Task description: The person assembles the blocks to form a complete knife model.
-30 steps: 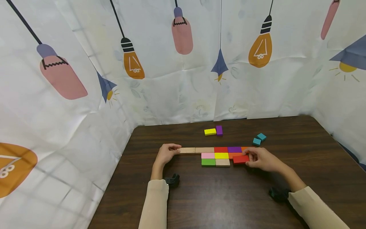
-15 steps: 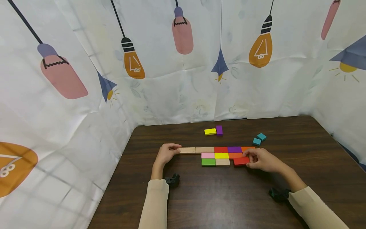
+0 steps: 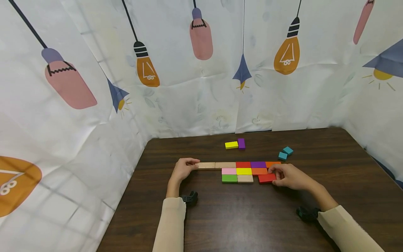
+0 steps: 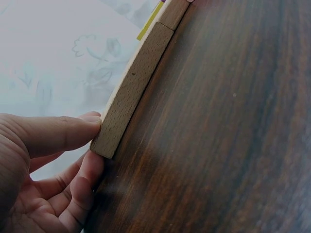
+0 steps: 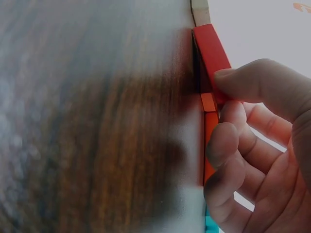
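Left hand (image 3: 184, 169): thumb and fingers pinch the outer end of the leftmost plain block (image 3: 206, 166).
Bare wood: pale, finely flecked grain, crisp edges; a second plain block (image 3: 225, 165) butts end to end against the first.
Right hand (image 3: 288, 176): thumb and fingers grip the held red block (image 3: 267, 178), a smooth, flat-faced bar at the near row's right, with a gap before the near plain block (image 3: 245, 179).
Far row: past the bare wood, a red brick (image 3: 243, 164), a purple brick (image 3: 258, 164) and an orange brick (image 3: 273, 163).
Middle row: pink brick (image 3: 228, 171), yellow brick (image 3: 244, 171), second orange brick (image 3: 259, 171).
Near row: green brick (image 3: 229, 179) touching the near plain block.
Loose oblongs: a yellow block (image 3: 231, 145) touching a purple block (image 3: 241, 144); two stubby teal blocks (image 3: 282, 156) farther right.
Tabletop (image 3: 226, 217): dark brown, streaked wood grain, soft sheen.
Backdrop (image 3: 176, 115): white, creased sheet printed with lamps.
Sleeves (image 3: 170, 224): cream, plain.
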The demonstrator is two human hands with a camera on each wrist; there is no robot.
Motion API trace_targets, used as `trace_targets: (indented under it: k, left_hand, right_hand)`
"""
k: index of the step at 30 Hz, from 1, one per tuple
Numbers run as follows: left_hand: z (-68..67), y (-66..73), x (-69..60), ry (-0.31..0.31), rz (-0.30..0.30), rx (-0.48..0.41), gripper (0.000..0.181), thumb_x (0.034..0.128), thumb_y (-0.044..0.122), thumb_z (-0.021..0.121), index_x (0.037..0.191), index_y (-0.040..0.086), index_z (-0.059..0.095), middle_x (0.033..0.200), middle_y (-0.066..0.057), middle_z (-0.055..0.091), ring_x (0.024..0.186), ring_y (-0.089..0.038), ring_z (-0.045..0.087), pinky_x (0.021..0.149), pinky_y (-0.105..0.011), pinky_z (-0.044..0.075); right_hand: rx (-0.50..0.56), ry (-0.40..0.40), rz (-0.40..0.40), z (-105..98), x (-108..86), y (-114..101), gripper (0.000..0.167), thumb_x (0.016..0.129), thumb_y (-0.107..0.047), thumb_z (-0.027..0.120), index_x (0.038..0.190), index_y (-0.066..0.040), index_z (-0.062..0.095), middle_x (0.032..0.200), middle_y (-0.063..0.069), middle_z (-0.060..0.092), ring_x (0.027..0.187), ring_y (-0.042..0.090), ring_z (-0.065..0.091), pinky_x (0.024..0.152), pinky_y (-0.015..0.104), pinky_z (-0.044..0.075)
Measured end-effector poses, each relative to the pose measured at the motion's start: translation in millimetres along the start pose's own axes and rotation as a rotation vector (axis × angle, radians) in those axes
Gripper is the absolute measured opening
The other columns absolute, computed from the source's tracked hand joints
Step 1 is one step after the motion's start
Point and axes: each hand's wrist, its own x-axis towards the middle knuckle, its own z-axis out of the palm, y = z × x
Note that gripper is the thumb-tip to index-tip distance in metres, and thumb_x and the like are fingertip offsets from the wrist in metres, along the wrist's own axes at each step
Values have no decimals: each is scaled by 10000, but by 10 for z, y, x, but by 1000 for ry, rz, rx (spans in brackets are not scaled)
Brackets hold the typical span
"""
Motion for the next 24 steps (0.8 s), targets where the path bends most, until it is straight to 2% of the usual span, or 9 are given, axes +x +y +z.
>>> trace_targets:
  k: [14,24]
  left_hand:
    - [4,13,-14,2,-15,3,176,946,185,749,1113,183,804,1012,-59,723,843,-212,607,722,-323,496]
    - [-7,11,-13,2,-1,-5,173,948,183,746,1111,185,805,1017,-52,734,841,-207,616,738,-324,506]
  right_hand:
    - [4,-22,34,0,5,2,300,901,-165,780,1133,-58,622,728,-46,562,612,49,494,599,232,437]
    - [19,-27,64,-28,-10,-22,271,913,-195,776,1085,-66,609,747,-31,561,625,62,501,601,233,433]
